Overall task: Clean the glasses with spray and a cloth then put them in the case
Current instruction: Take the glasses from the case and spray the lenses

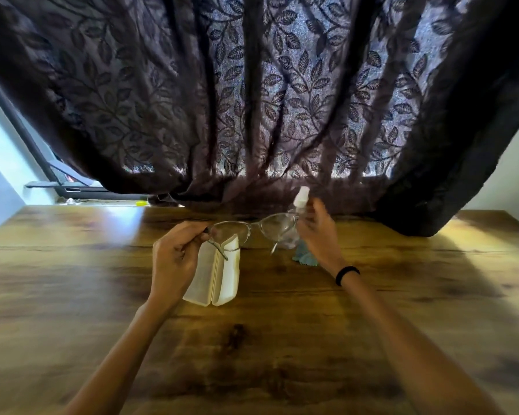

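Note:
My left hand (174, 256) grips the thin-framed glasses (252, 230) by their left corner and holds them up above the table, lenses facing away, arms unfolded. My right hand (319, 232) is closed around a small clear spray bottle (300, 200) with a white cap, right beside the right lens. A cream glasses case (215, 277) lies open on the wooden table (282, 339) under my left hand. A light blue cloth (305, 257) lies on the table under my right hand, partly hidden by it.
A dark leaf-patterned curtain (252, 100) hangs down to the table's far edge. A small yellow object (141, 202) lies at the far left near a window frame. A black band sits on my right wrist.

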Tool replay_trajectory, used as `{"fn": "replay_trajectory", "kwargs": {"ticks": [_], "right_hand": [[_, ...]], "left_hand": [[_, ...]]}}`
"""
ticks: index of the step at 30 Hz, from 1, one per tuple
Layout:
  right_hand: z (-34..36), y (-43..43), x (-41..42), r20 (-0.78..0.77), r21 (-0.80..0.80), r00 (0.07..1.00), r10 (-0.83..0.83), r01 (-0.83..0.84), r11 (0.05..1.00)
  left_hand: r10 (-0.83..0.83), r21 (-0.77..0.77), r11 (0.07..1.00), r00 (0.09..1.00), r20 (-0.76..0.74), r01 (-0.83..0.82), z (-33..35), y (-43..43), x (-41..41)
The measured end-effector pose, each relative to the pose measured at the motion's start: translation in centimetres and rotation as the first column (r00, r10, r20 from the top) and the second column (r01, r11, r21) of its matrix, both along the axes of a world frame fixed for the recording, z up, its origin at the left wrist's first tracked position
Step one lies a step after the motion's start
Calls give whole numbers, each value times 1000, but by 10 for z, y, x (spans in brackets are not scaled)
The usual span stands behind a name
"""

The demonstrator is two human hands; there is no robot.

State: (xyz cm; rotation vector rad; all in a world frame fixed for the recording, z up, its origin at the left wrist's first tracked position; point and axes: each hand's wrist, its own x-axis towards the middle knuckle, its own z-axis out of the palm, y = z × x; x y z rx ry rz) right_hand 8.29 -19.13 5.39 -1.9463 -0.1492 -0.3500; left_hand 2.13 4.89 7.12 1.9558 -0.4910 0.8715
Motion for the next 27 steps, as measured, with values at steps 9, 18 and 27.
{"fn": "replay_trajectory", "kwargs": {"ticks": [9, 18, 27], "right_hand": [[30, -24, -27, 347, 42, 934, -87, 77, 996], [52, -5, -64, 420, -197, 905, 69, 17, 980], [53, 11, -79, 394, -370, 913, 102, 56, 927]], "left_hand": [[83, -4, 997, 996, -32, -83, -2, -24, 27], [21, 14, 1000, 1000, 18, -21, 4, -45, 50], [27, -7, 1000, 999, -33, -27, -3, -48, 53]]}}
